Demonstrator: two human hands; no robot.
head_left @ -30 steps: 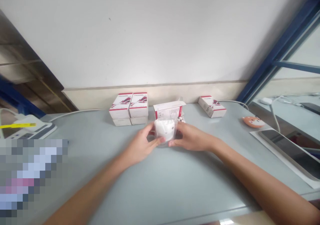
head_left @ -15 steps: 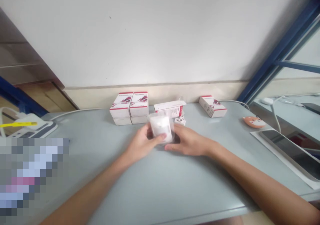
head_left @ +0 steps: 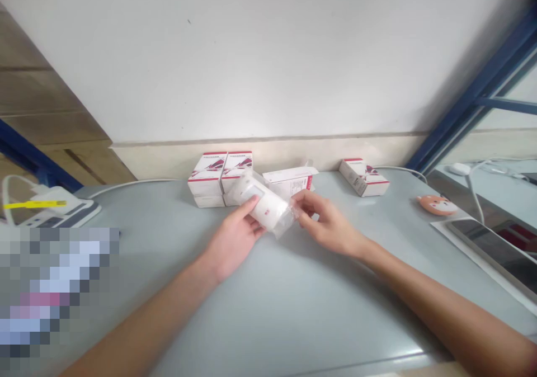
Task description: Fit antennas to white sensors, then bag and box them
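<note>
**Work surface and hands, head view.** A white wall rises behind a grey-blue table top, with a blue metal frame at upper right. A tablet lies at right, and a weighing scale with a yellow strip sits at left, beyond a pixelated patch. Against the wall stand stacked white-and-red boxes, an open box and a single box; an orange fox-faced object lies nearer the tablet. Centre: a clear plastic bag holding a white cylindrical item is tilted above the table, in front of the boxes. The left hand supports it, fingers closed against its side. The right hand pinches its crumpled end between thumb and fingers.
</note>
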